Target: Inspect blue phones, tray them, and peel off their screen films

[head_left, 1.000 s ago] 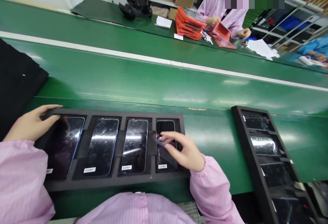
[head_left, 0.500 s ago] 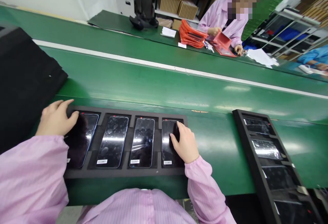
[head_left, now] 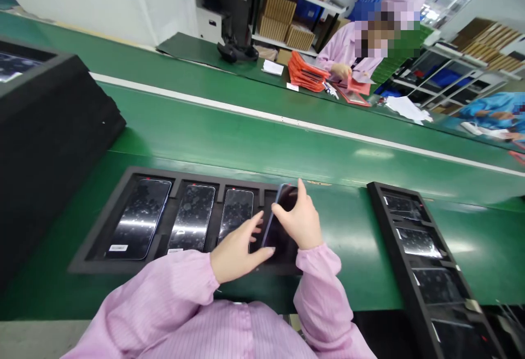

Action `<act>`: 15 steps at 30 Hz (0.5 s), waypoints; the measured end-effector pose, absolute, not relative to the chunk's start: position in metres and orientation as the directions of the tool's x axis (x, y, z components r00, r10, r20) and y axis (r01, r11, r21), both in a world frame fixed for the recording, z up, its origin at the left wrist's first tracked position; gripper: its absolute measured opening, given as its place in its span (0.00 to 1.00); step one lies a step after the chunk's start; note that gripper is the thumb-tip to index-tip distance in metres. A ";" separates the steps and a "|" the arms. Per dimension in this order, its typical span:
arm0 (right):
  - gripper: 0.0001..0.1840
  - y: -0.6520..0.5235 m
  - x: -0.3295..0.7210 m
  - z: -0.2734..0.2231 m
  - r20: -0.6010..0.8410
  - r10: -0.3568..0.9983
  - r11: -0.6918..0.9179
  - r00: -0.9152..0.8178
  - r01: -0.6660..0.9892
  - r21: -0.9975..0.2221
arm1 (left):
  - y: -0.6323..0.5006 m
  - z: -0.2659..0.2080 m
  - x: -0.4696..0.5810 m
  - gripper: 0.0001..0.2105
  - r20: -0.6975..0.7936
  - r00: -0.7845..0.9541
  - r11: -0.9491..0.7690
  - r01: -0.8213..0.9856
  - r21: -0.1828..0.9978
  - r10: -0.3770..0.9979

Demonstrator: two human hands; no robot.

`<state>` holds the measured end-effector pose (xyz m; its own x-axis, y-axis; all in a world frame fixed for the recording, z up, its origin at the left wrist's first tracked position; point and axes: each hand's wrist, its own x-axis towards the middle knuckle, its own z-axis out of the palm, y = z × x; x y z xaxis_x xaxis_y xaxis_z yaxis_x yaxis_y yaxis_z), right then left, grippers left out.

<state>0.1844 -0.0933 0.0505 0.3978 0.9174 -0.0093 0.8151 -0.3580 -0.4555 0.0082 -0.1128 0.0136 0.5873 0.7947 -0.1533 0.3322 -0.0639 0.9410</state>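
Right, far left is a tall black stack (head_left: 53, 173) on our green counter (head_left: 348, 238). Next, our foam tray (head_left: 94, 266): first phone (head_left: 139, 219) flat in its slot, second phone (head_left: 192, 211) likewise, our left sleeve (head_left: 164, 288) over its lower end. Third phone (head_left: 237, 208) is partly behind our left hand (head_left: 240, 252), whose fingers are spread, released, just beside the lower left edge of the fourth phone (head_left: 281, 236); can't tell if they touch. That phone sits tilted over the tray's right-end slot, its upper part grasped by our right hand's fingers (head_left: 301, 186). Farther right, apart, a second tray (head_left: 397, 249) stands angled, four screens in it.
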 end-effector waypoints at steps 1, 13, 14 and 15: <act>0.51 -0.096 0.185 0.061 0.006 0.910 -0.357 0.415 0.788 -0.502 | -0.114 0.015 0.014 0.38 -0.184 0.614 -0.041 0.333 0.942 0.767; 0.15 -0.109 0.201 0.075 0.530 0.824 0.338 0.201 0.577 -0.744 | -0.130 0.053 -0.001 0.18 -0.175 0.798 0.192 0.076 0.979 0.577; 0.09 -0.109 0.202 0.072 0.564 0.795 0.404 0.225 0.498 -0.767 | -0.131 0.057 -0.003 0.17 -0.179 0.799 0.192 0.081 0.978 0.574; 0.04 -0.110 0.203 0.068 0.582 0.772 0.455 0.255 0.418 -0.786 | -0.131 0.060 -0.005 0.15 -0.184 0.800 0.195 0.086 0.977 0.571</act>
